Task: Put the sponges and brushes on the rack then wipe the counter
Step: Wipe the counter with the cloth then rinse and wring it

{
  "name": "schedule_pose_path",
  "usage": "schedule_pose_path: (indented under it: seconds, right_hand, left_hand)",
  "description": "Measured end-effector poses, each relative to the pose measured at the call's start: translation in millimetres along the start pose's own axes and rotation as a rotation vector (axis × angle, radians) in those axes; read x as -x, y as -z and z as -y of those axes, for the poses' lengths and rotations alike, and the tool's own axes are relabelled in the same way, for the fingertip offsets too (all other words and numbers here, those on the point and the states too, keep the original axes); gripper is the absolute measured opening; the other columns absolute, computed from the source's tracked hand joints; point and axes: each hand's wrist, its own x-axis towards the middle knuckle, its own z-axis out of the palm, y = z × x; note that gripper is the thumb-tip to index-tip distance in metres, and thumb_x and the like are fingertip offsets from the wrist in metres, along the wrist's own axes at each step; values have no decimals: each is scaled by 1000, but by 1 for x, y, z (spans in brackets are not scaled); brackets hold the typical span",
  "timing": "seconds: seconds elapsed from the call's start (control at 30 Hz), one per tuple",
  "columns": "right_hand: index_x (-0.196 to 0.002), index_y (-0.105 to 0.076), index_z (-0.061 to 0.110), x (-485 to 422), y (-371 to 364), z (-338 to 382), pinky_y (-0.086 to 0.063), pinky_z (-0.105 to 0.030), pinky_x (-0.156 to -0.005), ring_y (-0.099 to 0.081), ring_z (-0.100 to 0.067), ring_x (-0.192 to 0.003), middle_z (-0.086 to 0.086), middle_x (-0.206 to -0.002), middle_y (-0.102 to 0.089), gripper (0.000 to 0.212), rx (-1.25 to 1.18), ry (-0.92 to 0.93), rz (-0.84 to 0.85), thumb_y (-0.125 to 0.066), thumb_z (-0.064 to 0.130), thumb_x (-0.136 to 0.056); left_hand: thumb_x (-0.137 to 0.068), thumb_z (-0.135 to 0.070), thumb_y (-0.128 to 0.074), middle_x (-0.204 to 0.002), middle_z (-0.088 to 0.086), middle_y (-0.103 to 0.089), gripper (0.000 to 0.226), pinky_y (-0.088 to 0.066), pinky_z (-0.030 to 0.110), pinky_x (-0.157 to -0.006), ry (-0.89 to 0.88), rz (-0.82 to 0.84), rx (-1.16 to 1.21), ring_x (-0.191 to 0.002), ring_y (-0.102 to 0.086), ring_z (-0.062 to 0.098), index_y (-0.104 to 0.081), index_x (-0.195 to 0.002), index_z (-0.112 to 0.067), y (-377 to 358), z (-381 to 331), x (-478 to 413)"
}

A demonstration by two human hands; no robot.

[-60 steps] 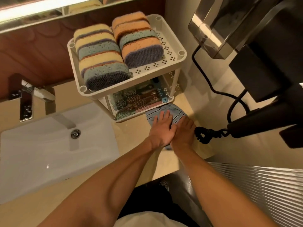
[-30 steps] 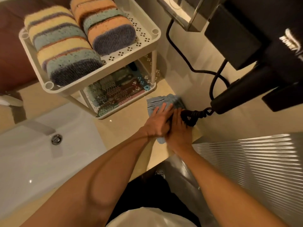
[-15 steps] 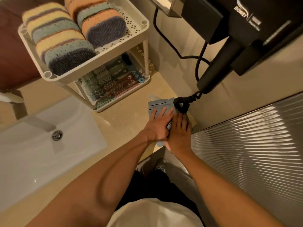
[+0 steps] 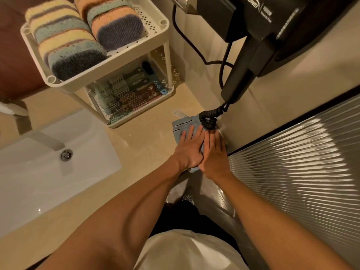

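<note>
Pressing down side by side, the left hand (image 4: 190, 151) and right hand (image 4: 214, 152) both lie flat on a light blue cloth (image 4: 181, 126) with fingers straight and close together, curled round nothing. The inner edges of the two hands touch. The cloth is spread on the beige counter (image 4: 148, 139) at its right end, close to the wall, and its far left part with a dark stripe shows beyond the left fingertips, while a small corner shows at the near counter edge below the hands. A black coiled cord (image 4: 207, 118) rests on the far right edge of the cloth, just beyond the right fingertips, and runs up to a black hair dryer (image 4: 243, 73) hanging on the wall. The white two-tier rack (image 4: 116, 63) stands on the counter to the far left of the cloth, apart from it. Its upper tier carries the sponges (image 4: 68, 41), set on edge in two rows that fill most of the tray. Its lower tier carries the brushes (image 4: 126, 92), laid flat and packed together; their number cannot be told. A white rectangular sink (image 4: 29, 182) with a metal drain (image 4: 66, 154) sits at the left of the counter. A ribbed metal panel (image 4: 292, 172) fills the right side.
</note>
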Motion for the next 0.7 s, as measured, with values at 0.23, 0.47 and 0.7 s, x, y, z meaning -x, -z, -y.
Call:
schedule_pose_path:
  seconds: [0.23, 0.47, 0.7]
  right_hand:
    - [-153, -29, -2, 0, -2, -10, -24, -59, -118, -21, -45, -148, -25, -155, -34, 88, -37, 61, -10, -68, 33, -83]
    - [-154, -29, -2, 21, -8, 22, -17, -57, -118, -19, -41, -149, -26, -159, -27, 81, 20, 111, 7, -35, 41, -86]
    - [-154, -33, 2, 32, -22, 97, -26, -56, -113, -36, -39, -142, -22, -156, -38, 93, 151, 141, 73, -31, 58, -80]
  left_hand:
    - [-106, -37, -30, -168, -3, 20, 70, 17, 44, -123, 14, -32, -13, -152, 25, 19, 10, -162, -24, -14, 2, 12]
    - [-106, -39, -25, -168, -7, 18, 66, 16, 43, -124, 23, -49, 6, -153, 23, 13, 9, -162, -27, -21, 28, 51]
    - [-108, -43, -19, -167, -8, 19, 63, 16, 42, -124, 81, -22, 19, -153, 22, 13, 12, -161, -29, -13, 82, 109]
